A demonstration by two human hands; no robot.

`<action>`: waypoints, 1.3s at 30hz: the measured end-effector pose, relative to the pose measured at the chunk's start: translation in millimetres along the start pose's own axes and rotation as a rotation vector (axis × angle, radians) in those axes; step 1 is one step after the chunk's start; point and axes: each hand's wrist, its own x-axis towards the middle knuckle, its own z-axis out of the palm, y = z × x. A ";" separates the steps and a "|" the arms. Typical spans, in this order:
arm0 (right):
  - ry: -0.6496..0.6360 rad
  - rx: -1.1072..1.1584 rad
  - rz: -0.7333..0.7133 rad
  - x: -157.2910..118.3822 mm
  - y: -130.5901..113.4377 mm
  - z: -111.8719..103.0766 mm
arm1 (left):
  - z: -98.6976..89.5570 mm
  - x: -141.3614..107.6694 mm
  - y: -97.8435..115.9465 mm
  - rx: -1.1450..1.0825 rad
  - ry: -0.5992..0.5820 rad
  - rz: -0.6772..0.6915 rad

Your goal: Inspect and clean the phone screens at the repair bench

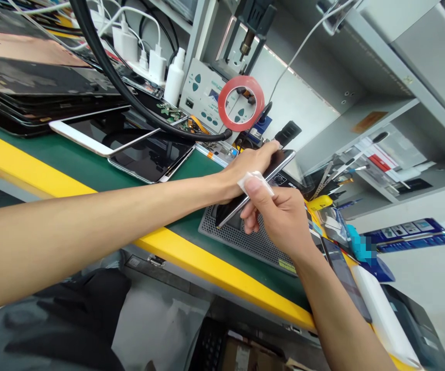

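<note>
Two bare hands at a green-topped, yellow-edged workbench [187, 226], with clock directions read from the centre of the one black-glass touchscreen device [230, 208] between them. The device is tilted, its silver edge running from 8 o'clock to 2 o'clock, above one dark perforated casing [261, 245] that extends toward 6 o'clock. The left hand [247, 165], entering from 9 o'clock, lies against the device's upper-left side; one digit stretches toward 1 o'clock, the others are hidden, and whether they clamp the device cannot be told. The right hand [280, 214], entering from 4 o'clock, has its thumb and forefinger pinched together on one folded white wipe [261, 178] over the device's near edge, the remaining fingers curled below; contact between wipe and glass cannot be determined. One red tape ring [223, 105] stands near 12 o'clock, before one grey control unit [192, 100] at 11. One white bottle [174, 80] and at least two white power adapters [156, 64] occupy 10 to 11 o'clock. Two dark-screened tablets [151, 157] lie between 9 and 10, beside a stack of flat panels [40, 74], its number uncertain. One white roll [384, 314] lies at 4 o'clock.
</note>
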 end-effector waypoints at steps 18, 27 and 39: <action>0.042 -0.100 -0.092 -4.6 -2.1 3.7 | -1.4 -1.0 1.9 0.125 -0.014 0.050; 0.050 -0.106 -0.086 -5.0 -2.1 4.3 | 4.0 -7.0 8.6 0.041 0.035 -0.022; 0.050 -0.118 -0.046 -4.7 -3.3 3.9 | -0.7 -0.5 0.5 0.081 -0.020 0.079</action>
